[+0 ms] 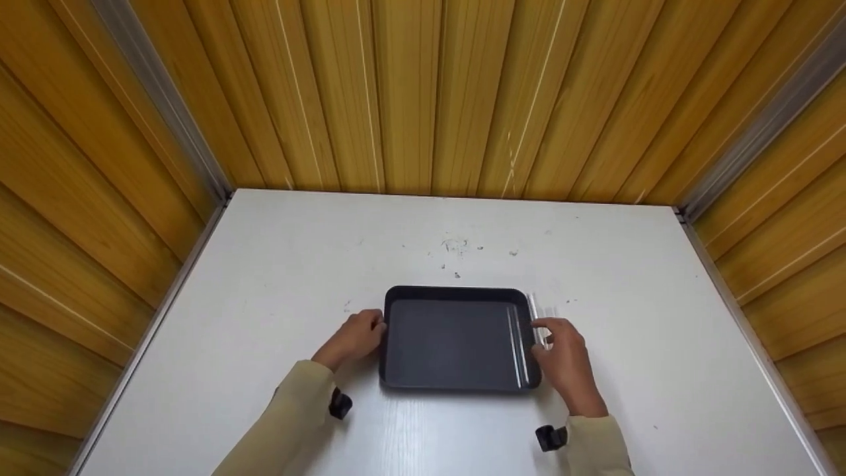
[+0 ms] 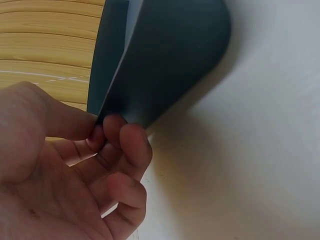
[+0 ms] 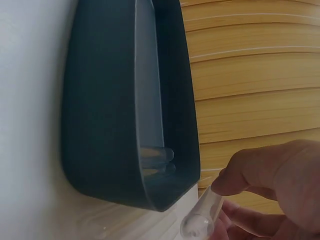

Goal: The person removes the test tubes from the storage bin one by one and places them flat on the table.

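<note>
A dark blue-grey rectangular tray (image 1: 449, 347) stands on the white table. My left hand (image 1: 353, 336) pinches its left rim between thumb and fingers, as the left wrist view shows up close. Beside the right wall, my right hand (image 1: 565, 360) holds a clear test tube (image 3: 202, 215) between thumb and fingers, outside the tray. Two more clear tubes (image 1: 514, 340) lie side by side inside the tray, along its right wall. Further transparent tubes (image 1: 550, 312) lie on the table just right of the tray; their number is hard to make out.
The white table (image 1: 317, 258) has dark scuff marks (image 1: 456, 246) behind the tray. Yellow wood-look panels (image 1: 410, 99) close off the back and both sides, with grey metal strips at the corners. Black wrist cameras (image 1: 340, 403) sit at both sleeves.
</note>
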The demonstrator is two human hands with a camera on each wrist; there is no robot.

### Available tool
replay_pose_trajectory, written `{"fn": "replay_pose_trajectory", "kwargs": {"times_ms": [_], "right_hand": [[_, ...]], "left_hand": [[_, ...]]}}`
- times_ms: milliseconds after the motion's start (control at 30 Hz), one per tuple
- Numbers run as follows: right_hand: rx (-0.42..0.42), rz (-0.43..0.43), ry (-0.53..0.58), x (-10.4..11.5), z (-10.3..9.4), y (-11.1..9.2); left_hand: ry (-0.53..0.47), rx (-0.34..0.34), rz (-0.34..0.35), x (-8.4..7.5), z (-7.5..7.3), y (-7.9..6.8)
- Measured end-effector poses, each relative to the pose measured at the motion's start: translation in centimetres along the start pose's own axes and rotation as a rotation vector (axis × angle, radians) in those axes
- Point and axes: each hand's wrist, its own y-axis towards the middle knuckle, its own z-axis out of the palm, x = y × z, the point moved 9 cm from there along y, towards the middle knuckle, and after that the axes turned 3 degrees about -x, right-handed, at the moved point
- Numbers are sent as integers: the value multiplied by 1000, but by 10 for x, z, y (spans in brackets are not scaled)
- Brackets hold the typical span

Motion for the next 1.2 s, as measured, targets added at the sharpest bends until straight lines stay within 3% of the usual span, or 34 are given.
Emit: {"fn": "replay_pose_trajectory", "kwargs": {"times_ms": [833, 1200], "right_hand": [[-23, 84, -4, -46, -9, 4], [-36, 98, -27, -58, -11, 4]], "left_hand": [[8, 22, -24, 2, 2, -1], [0, 20, 6, 1, 2, 1]]}}
